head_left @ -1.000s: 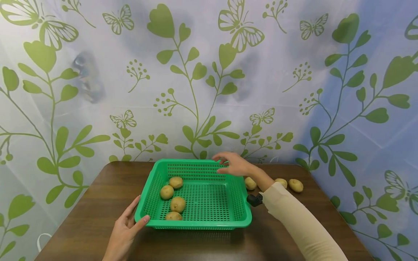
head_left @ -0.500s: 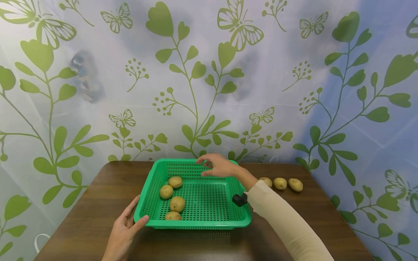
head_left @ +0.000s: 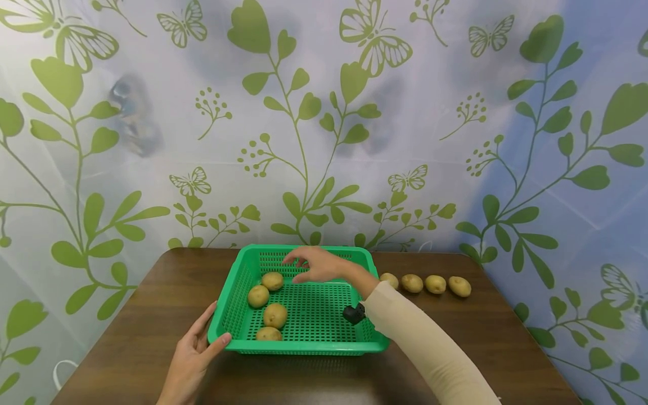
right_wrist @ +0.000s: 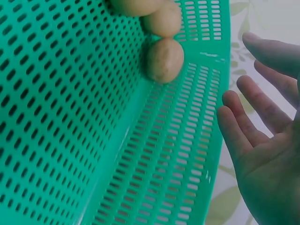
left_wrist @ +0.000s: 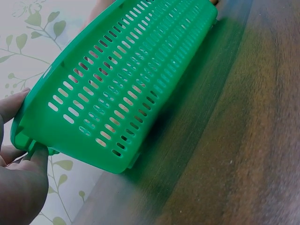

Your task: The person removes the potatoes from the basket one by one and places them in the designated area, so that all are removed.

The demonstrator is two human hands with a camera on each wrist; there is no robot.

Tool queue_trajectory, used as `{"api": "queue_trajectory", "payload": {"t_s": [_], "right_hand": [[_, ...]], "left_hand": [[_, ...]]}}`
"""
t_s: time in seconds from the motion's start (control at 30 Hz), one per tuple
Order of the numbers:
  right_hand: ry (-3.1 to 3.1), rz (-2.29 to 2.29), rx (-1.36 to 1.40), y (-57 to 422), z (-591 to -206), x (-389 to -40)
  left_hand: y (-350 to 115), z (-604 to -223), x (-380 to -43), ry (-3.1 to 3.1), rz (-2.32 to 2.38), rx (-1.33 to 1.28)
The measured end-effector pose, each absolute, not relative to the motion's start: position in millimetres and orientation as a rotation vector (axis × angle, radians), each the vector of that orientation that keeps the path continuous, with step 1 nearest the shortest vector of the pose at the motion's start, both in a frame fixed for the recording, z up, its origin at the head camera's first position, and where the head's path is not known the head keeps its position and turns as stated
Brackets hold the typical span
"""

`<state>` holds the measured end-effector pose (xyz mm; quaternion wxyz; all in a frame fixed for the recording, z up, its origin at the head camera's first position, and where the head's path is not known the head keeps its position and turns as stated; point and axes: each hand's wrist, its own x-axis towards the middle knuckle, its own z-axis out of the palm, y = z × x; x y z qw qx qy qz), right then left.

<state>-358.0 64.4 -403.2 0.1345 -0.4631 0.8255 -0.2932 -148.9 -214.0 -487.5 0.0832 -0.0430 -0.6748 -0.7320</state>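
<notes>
A green plastic basket [head_left: 304,346] with slotted walls stands on the table. Several potatoes [head_left: 275,316] lie along its left side. My left hand [head_left: 189,357] grips the basket's left rim near the front corner, thumb on top. In the left wrist view, fingers of that hand [left_wrist: 23,180] wrap the rim of the basket [left_wrist: 75,126]. Over the back part of the basket hovers my right hand [head_left: 321,265], fingers spread and slightly bent, holding nothing. The right wrist view has that hand [right_wrist: 262,154] apart from a nearby potato [right_wrist: 165,60].
Right of the basket, several more potatoes [head_left: 435,284] sit in a row on the brown wooden table [head_left: 152,315]. A leaf-patterned curtain [head_left: 324,140] hangs behind the table. A small black device [head_left: 353,314] is on my right wrist.
My right hand has moved left from the basket's back right corner to over its back middle. The potato row outside is now less covered by my arm. The left hand keeps its grip.
</notes>
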Motion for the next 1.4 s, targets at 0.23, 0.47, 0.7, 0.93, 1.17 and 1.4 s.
{"api": "queue_trajectory", "payload": {"t_s": [0.23,0.47,0.7,0.93,1.17,1.4], "right_hand": [[2.299,-0.848,-1.385,47.0,-414.3,-356.4],[2.239,-0.727,-1.396,33.0,-431.6,-352.7],[2.169,-0.586,-1.455,23.4,-445.1,-354.0],[2.115,-0.505,-1.478,19.8,-456.1,-352.6],[2.119,-0.462,-1.5,18.7,-461.0,-351.2],[2.145,-0.41,-1.513,20.4,-460.9,-352.0]], "left_hand": [[-214.9,-488.8,-149.1,-2.008,-2.178,-0.143],[-214.8,-488.3,-149.1,-2.01,-2.191,-0.162],[-216.6,-487.0,-146.6,-2.018,-2.165,-0.141],[-216.6,-486.4,-147.9,-2.008,-2.181,-0.149],[-216.4,-486.1,-148.3,-2.028,-2.195,-0.126],[-216.0,-486.5,-148.6,-2.026,-2.196,-0.132]]}}
